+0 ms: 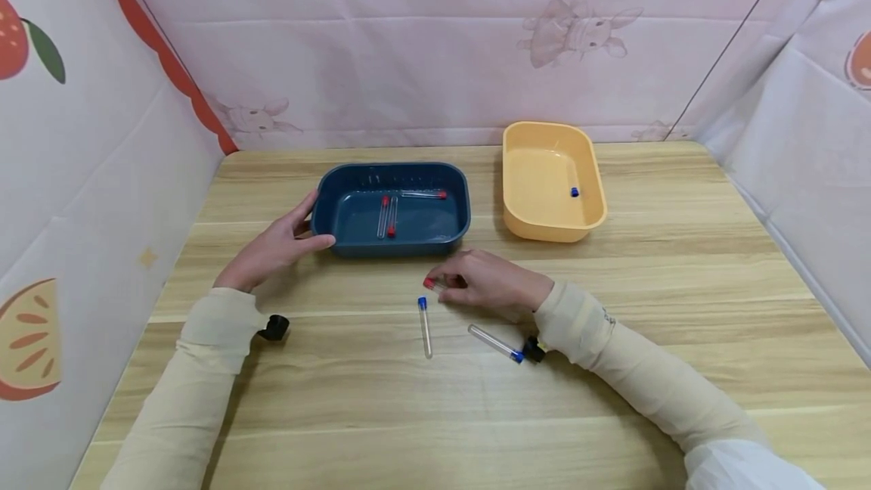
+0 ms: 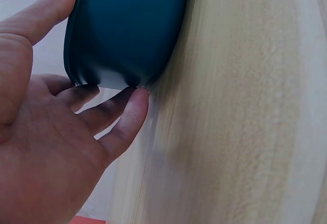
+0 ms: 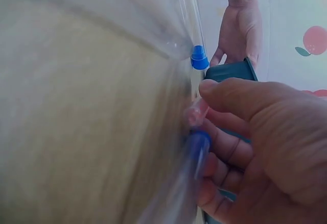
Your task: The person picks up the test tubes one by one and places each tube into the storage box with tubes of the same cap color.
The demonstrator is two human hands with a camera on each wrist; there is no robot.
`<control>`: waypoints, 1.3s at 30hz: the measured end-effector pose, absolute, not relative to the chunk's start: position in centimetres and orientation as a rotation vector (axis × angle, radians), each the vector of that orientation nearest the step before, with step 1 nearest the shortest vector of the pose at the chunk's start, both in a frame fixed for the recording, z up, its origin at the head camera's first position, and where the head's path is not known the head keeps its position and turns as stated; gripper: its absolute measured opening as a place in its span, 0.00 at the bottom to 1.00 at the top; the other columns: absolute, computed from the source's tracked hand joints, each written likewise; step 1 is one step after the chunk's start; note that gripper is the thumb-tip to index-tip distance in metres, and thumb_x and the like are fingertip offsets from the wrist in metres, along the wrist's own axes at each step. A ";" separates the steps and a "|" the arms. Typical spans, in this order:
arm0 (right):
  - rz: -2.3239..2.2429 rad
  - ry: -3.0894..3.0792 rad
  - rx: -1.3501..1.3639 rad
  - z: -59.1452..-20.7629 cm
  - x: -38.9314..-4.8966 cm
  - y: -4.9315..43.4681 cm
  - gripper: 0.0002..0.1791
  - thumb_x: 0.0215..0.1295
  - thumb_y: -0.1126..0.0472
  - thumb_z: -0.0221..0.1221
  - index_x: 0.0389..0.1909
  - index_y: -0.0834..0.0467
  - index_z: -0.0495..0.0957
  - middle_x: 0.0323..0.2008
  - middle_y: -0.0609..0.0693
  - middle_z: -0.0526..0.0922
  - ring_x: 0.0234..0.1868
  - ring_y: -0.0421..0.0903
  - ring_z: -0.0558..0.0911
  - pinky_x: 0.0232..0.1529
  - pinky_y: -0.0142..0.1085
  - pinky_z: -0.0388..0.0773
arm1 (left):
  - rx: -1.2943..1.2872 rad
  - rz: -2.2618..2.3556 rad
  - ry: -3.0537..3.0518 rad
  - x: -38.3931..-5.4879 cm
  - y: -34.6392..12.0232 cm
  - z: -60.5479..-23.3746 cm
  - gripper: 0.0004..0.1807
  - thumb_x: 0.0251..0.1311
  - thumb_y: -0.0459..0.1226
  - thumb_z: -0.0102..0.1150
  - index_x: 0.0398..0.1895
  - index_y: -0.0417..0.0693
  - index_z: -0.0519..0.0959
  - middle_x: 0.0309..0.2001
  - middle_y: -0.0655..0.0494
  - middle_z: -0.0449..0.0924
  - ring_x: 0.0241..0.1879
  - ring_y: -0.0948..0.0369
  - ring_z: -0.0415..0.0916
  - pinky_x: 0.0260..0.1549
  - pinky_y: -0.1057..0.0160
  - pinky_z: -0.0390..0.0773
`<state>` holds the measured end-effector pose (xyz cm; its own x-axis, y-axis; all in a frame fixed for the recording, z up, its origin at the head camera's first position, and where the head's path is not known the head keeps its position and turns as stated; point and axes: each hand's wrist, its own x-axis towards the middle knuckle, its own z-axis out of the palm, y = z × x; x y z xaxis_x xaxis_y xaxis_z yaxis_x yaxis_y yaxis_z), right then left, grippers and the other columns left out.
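My left hand (image 1: 275, 248) holds the left end of a dark blue plastic basin (image 1: 391, 249), its thumb at the front rim and fingertips against the end wall (image 2: 120, 35). Three red-capped clear test tubes lie inside. In front of the basin, my right hand (image 1: 486, 278) pinches another red-capped test tube (image 1: 429, 283) between thumb and index finger, close over the table. Beside those fingers, in the right wrist view, is a blue-capped tube (image 3: 199, 145), hidden by the hand from above. Two more blue-capped test tubes, one left (image 1: 426, 327) and one right (image 1: 495, 343), lie on the table nearer me.
A yellow basin (image 1: 554, 233) stands at the back right, with a blue cap (image 1: 574, 192) showing inside it. The wooden table (image 1: 381, 414) ends at a cloth-covered back wall (image 1: 422, 74), with printed cloth at both sides.
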<state>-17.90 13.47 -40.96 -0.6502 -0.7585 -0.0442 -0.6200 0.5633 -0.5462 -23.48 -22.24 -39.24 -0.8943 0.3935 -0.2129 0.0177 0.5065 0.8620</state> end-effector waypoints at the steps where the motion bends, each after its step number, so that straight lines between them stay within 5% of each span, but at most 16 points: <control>1: -0.726 2.522 -1.129 -40.9 -17.9 13.5 0.21 0.62 0.51 0.60 0.55 0.51 0.76 0.24 0.40 0.74 0.27 0.36 0.72 0.27 0.30 0.70 | 0.341 1.352 2.369 -23.5 -22.3 -39.2 0.48 0.58 0.52 0.59 0.71 0.75 0.36 0.73 0.61 0.36 0.68 0.47 0.49 0.60 0.42 0.56; 21: -0.691 2.522 -1.074 -40.5 -17.7 13.3 0.26 0.63 0.49 0.59 0.59 0.57 0.72 0.23 0.39 0.76 0.23 0.34 0.73 0.22 0.29 0.69 | 0.350 1.357 2.359 -23.5 -22.4 -39.4 0.48 0.58 0.51 0.59 0.71 0.75 0.35 0.73 0.61 0.37 0.67 0.49 0.50 0.60 0.44 0.56; 31: -0.580 2.471 -1.213 -40.0 -18.0 14.5 0.48 0.42 0.34 0.67 0.65 0.50 0.65 0.46 0.44 0.73 0.44 0.41 0.70 0.44 0.34 0.69 | 0.330 1.352 2.330 -23.2 -21.9 -38.2 0.53 0.55 0.53 0.61 0.73 0.64 0.34 0.73 0.58 0.35 0.68 0.47 0.48 0.61 0.45 0.55; 39: -0.439 2.474 -1.200 -39.6 -18.1 14.2 0.51 0.41 0.34 0.68 0.67 0.48 0.62 0.46 0.45 0.69 0.41 0.40 0.67 0.38 0.33 0.68 | 0.354 1.354 2.347 -23.5 -22.3 -39.0 0.50 0.55 0.54 0.60 0.72 0.71 0.35 0.73 0.63 0.35 0.68 0.49 0.48 0.61 0.45 0.56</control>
